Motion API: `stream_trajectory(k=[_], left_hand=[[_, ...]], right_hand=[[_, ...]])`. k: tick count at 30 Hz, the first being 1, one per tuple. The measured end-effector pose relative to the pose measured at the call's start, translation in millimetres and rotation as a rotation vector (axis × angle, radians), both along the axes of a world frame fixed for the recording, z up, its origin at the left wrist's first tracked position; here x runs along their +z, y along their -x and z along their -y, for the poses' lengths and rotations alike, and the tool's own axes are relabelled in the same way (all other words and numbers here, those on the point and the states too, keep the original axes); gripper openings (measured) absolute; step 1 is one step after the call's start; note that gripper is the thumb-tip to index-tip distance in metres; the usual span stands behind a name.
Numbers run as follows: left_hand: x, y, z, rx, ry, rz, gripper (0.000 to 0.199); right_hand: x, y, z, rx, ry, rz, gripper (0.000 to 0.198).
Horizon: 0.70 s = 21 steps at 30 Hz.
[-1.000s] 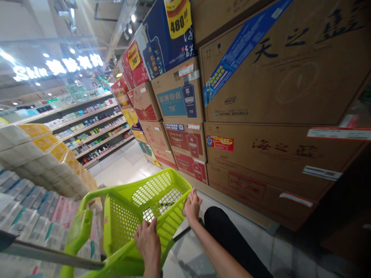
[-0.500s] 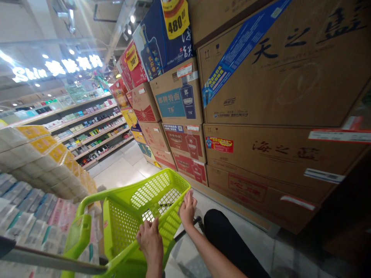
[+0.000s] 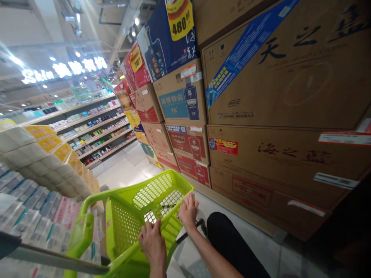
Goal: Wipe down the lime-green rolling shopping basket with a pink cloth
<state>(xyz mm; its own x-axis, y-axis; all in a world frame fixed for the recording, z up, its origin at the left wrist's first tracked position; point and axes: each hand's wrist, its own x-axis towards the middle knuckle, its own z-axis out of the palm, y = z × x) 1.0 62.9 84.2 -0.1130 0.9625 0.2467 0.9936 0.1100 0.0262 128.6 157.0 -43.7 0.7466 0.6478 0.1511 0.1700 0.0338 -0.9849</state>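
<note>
A lime-green plastic shopping cart [image 3: 127, 189] with perforated walls stands in front of me, tilted in the view. My left hand [image 3: 153, 243] is closed over its near side rim, fingers curled toward the basket. Farther along that same rim, close to the front corner, my right hand [image 3: 188, 210] grips the edge with bent fingers. The cart's handle [image 3: 84, 227] is at the left, held by neither hand. Through the lattice of the basket the pale floor shows. Parts of both hands' fingertips are hidden behind the rim.
Stacked cardboard cartons [image 3: 284, 88] form a wall on the right, with gift boxes [image 3: 168, 42] and price tags above. Wrapped tissue packs [image 3: 31, 154] are piled at left. Beyond are stocked shelves [image 3: 95, 127] and tiled floor [image 3: 121, 162]. My black-clad knee [image 3: 226, 231] is beside the cart.
The scene has shifted slightly rightward in the view. Both hands keep their hold on the cart's rim, and their position along it looks nearly the same.
</note>
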Motion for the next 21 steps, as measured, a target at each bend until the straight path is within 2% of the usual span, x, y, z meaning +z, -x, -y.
stream_trajectory(k=[3, 8, 12, 14, 18, 21], left_hand=[[4.1, -6, 1, 0.027, -0.013, -0.011, 0.034], [9.0, -17, -1, 0.062, -0.007, -0.018, 0.033], [7.4, -24, -4, 0.058, -0.016, -0.020, 0.033], [5.9, -28, -5, 0.052, -0.027, -0.027, 0.033], [4.4, -34, -2, 0.009, -0.034, -0.047, 0.039], [6.9, -37, 2, -0.021, -0.024, -0.028, 0.043]], right_hand=[[8, 5, 3, 0.009, -0.067, 0.058, 0.065], [12, 8, 8, 0.002, -0.021, 0.072, 0.066], [23, 5, 6, 0.062, -0.104, 0.150, 0.064], [16, 5, 5, 0.069, -0.101, 0.150, 0.062], [-6, 2, 1, -0.016, -0.013, 0.017, 0.062], [-1, 1, -3, 0.002, -0.022, 0.031, 0.063]])
